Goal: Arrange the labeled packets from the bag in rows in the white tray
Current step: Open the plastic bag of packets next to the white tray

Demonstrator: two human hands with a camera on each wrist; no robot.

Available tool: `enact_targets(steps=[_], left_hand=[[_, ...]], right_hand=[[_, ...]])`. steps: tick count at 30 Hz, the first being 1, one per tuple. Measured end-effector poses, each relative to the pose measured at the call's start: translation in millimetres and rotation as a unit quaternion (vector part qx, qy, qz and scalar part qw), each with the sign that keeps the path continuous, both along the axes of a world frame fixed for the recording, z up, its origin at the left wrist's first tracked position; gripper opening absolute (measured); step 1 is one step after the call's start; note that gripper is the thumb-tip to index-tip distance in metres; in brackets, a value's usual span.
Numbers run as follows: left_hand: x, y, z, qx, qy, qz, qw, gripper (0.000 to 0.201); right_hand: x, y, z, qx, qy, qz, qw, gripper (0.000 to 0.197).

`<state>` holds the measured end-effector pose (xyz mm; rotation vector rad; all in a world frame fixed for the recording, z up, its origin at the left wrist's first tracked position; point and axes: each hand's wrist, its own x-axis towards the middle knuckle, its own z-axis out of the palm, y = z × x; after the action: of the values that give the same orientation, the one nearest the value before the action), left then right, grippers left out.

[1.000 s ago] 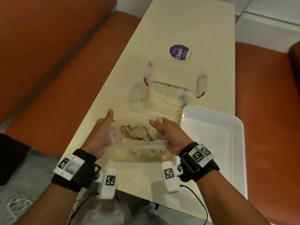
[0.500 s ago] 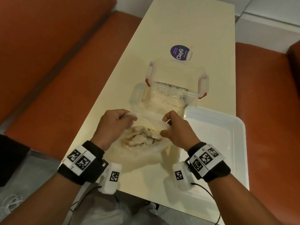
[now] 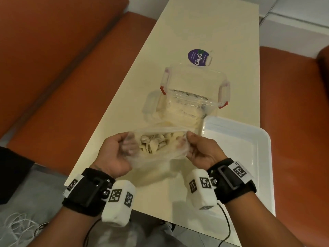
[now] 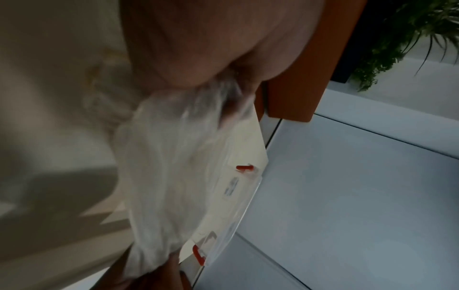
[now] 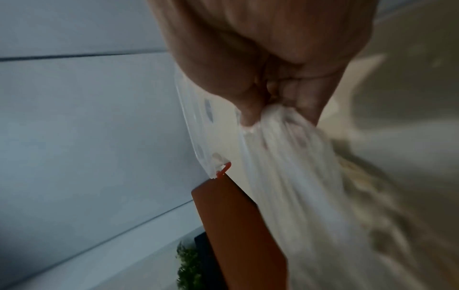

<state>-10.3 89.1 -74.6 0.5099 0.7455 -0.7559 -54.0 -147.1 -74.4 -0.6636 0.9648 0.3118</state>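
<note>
A clear plastic bag (image 3: 156, 157) full of pale packets (image 3: 153, 143) is held above the near end of the cream table (image 3: 187, 32). My left hand (image 3: 122, 147) grips the bag's left edge, and my right hand (image 3: 194, 147) grips its right edge, stretching the mouth wide. The left wrist view shows the crumpled bag (image 4: 178, 157) bunched under my left hand (image 4: 223, 82). In the right wrist view my right hand (image 5: 268, 102) pinches the bag (image 5: 293, 176). The white tray (image 3: 249, 139) lies right of the bag, with nothing in it.
A clear lidded box with red clips (image 3: 194, 93) holding more pale packets stands just beyond the bag. A purple round label (image 3: 197, 57) lies farther back. Orange benches (image 3: 53, 68) flank the table on both sides. Cables lie on the floor at lower left (image 3: 16, 227).
Both hands turned palms inward, lifted the bag off the table and pulled its mouth wider apart, exposing the packets inside.
</note>
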Motion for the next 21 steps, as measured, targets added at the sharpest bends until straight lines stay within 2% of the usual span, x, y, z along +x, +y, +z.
enact_targets(steps=[1, 2, 3, 4, 5, 6, 8, 10, 13, 14, 15, 17, 18, 19, 20, 21], left_hand=[[-1.3, -0.5, -4.0, 0.003, -0.003, -0.007, 1.000, 0.030], [-1.9, -1.8, -7.6, 0.009, -0.001, -0.012, 1.000, 0.030], [-2.1, -3.0, -9.9, 0.022, 0.003, -0.017, 1.000, 0.030], [-2.6, -4.7, -11.2, 0.047, -0.001, -0.030, 0.998, 0.029], [-3.1, -6.4, -11.1, 0.082, -0.013, -0.053, 0.995, 0.028], [-4.1, -8.1, -10.9, 0.130, -0.030, -0.089, 0.987, 0.027], [-6.4, -11.1, -8.4, 0.247, -0.074, -0.178, 0.950, 0.022], [-5.7, -11.3, -8.1, 0.358, -0.121, -0.233, 0.896, 0.018], [1.8, -11.2, -7.0, 0.479, -0.256, -0.253, 0.800, 0.032], [4.3, -13.1, -5.8, 0.511, -0.330, -0.263, 0.749, 0.042], [7.0, -16.3, -5.1, 0.547, -0.408, -0.286, 0.673, 0.052], [11.7, -28.3, -5.8, 0.601, -0.523, -0.350, 0.492, 0.061], [14.5, -35.4, -8.4, 0.614, -0.548, -0.376, 0.426, 0.059], [17.9, -41.1, -11.8, 0.621, -0.553, -0.394, 0.391, 0.053], [21.3, -44.9, -14.7, 0.622, -0.549, -0.400, 0.389, 0.043], [24.9, -46.6, -17.0, 0.621, -0.536, -0.394, 0.415, 0.033]], right_hand=[[4.8, -0.4, -5.8, 0.031, 0.008, -0.021, 0.999, 0.011], [9.1, -0.3, -8.2, 0.065, 0.003, -0.045, 0.997, 0.017], [12.3, -1.5, -12.9, 0.082, 0.011, -0.060, 0.995, 0.037], [14.5, 2.3, -11.9, 0.109, 0.007, -0.063, 0.992, 0.048], [17.6, 3.8, -12.1, 0.089, 0.004, -0.048, 0.995, 0.034], [19.0, 3.8, -13.3, 0.087, -0.015, -0.022, 0.996, 0.007], [20.6, 4.7, -13.4, -0.017, -0.022, 0.046, 0.999, 0.021], [22.5, 7.9, -12.0, -0.097, -0.051, 0.090, 0.990, 0.024], [22.7, 10.3, -8.9, -0.153, -0.074, 0.132, 0.977, 0.028], [22.1, 11.4, -5.6, -0.176, -0.081, 0.146, 0.970, 0.029], [22.0, 11.4, -3.9, -0.202, -0.093, 0.160, 0.962, 0.029], [22.0, 12.8, -1.4, -0.257, -0.116, 0.191, 0.940, 0.029], [21.8, 13.8, -1.4, -0.294, -0.123, 0.218, 0.922, 0.028], [21.9, 13.4, -2.3, -0.342, -0.127, 0.250, 0.897, 0.027], [21.4, 12.8, -1.8, -0.396, -0.124, 0.283, 0.865, 0.028], [19.9, 11.4, -1.6, -0.450, -0.122, 0.314, 0.827, 0.030]])
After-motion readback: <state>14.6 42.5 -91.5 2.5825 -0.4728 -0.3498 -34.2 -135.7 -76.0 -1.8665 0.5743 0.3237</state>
